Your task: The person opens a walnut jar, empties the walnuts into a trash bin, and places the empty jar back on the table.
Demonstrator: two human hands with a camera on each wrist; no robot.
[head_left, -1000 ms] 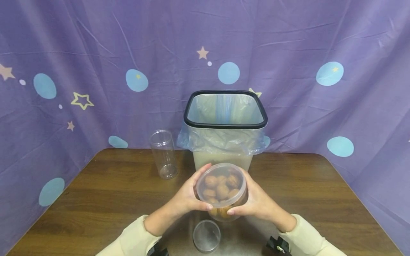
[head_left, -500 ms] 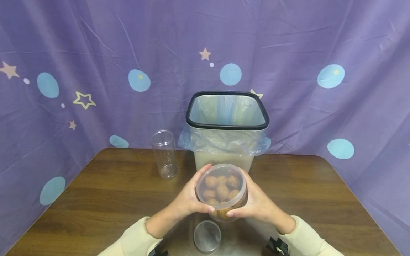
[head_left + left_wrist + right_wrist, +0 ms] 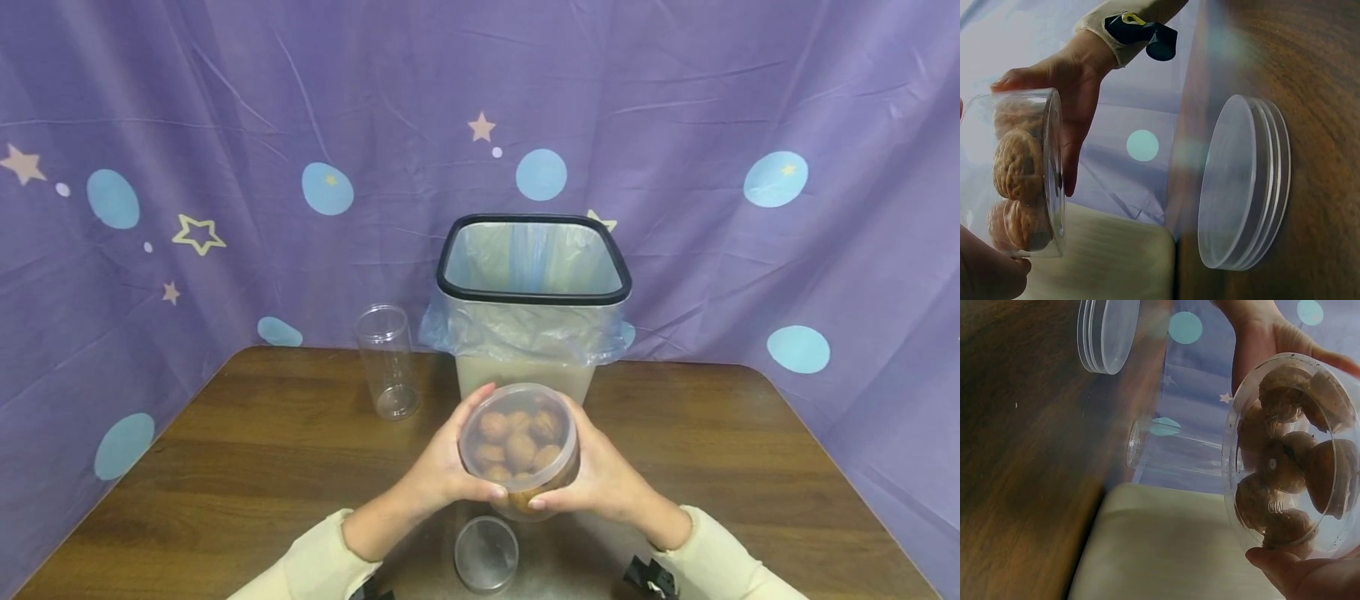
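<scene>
Both hands hold up a short, round, clear plastic jar [image 3: 517,492] of walnuts [image 3: 521,450] above the table. A frosted, see-through lid [image 3: 480,412] covers its top. My left hand [image 3: 438,471] grips the left side, its thumb at the near side. Gripping the opposite side is my right hand [image 3: 603,471], with the thumb also in front. In the left wrist view the walnuts [image 3: 1017,165] show through the jar wall. The right wrist view looks at the jar's underside, with several walnuts [image 3: 1285,462] pressed against it.
On the brown table [image 3: 285,467], a round clear plastic lid [image 3: 486,554] lies just below the jar. A tall clear cylinder [image 3: 386,362] stands upright at the back left. Behind the hands is a pale bin [image 3: 517,375] with a black rim and bluish liner, near a purple curtain [image 3: 675,208].
The hands and the walnut jar stay almost still, with the same grip. The head view has shifted very slightly, so the background appears a little to the right.
</scene>
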